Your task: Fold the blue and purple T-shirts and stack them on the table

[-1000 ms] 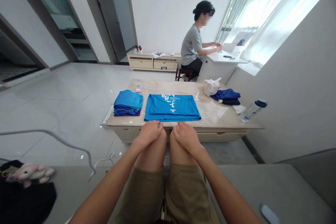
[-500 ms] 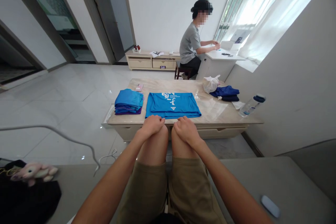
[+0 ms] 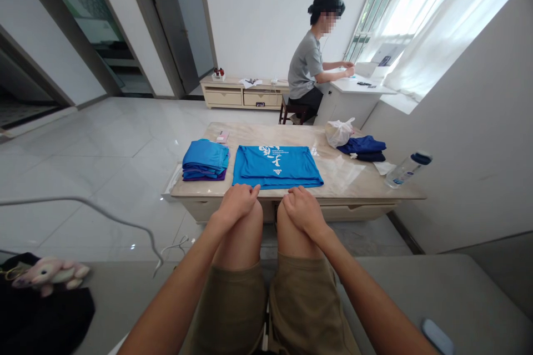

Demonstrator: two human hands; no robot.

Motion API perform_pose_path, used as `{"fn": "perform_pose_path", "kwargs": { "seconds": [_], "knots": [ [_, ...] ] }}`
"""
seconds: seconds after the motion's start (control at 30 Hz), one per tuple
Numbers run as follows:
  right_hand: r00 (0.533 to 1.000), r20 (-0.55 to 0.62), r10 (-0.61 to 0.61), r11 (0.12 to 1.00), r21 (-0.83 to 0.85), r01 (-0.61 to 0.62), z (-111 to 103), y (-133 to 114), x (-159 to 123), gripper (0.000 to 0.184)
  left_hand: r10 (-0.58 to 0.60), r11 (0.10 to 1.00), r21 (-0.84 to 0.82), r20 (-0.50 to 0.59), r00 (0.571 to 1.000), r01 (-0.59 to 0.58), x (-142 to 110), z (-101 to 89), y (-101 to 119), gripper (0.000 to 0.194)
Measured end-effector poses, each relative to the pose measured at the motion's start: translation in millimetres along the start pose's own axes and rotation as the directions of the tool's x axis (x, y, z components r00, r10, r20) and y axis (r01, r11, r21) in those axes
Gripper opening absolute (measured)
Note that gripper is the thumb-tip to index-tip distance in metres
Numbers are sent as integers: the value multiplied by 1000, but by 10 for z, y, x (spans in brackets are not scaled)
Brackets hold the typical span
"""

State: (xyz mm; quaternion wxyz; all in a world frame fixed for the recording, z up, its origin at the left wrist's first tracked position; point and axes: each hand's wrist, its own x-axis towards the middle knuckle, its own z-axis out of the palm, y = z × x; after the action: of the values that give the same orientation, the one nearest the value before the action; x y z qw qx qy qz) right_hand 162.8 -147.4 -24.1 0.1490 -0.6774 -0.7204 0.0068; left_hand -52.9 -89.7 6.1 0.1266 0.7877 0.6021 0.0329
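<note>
1. Left hand, right hand: bent fingers on knees, nothing visibly held; can't tell grip width.
2. Blue cloth: folded flat on table, beside folded stack; near-edge layers offset.
3. Soft fabric; broad palm support likely limits fold slip.

On bench, clock centred on cloth: clothes pile, nine o'clock; phone, ten, behind pile; bag, two; clothes bundle, at bag's right; bottle, three, right of bundle.
</note>
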Motion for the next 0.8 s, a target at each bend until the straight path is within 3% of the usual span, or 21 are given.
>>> {"fn": "perform_pose_path", "kwargs": {
  "seconds": [0.3,0.4,0.63,0.8],
  "knots": [
    [1000,-6,4,999,-41,-4,4,-58,-12,34,-14,1000,11,-17,1000,14,-31,-11,112,62],
    [998,25,-62,992,-109,65,18,-45,-9,35,-5,1000,-6,-49,999,4,-47,22,123,61],
    [998,22,-65,991,-113,67,-28,-18,-30,37,-82,997,-18,-158,984,80,-126,56,115,60],
    [999,1,47,999,7,-47,-17,42,-35,33,-96,995,-25,-140,986,93,-122,52,76,58]
  ]
}}
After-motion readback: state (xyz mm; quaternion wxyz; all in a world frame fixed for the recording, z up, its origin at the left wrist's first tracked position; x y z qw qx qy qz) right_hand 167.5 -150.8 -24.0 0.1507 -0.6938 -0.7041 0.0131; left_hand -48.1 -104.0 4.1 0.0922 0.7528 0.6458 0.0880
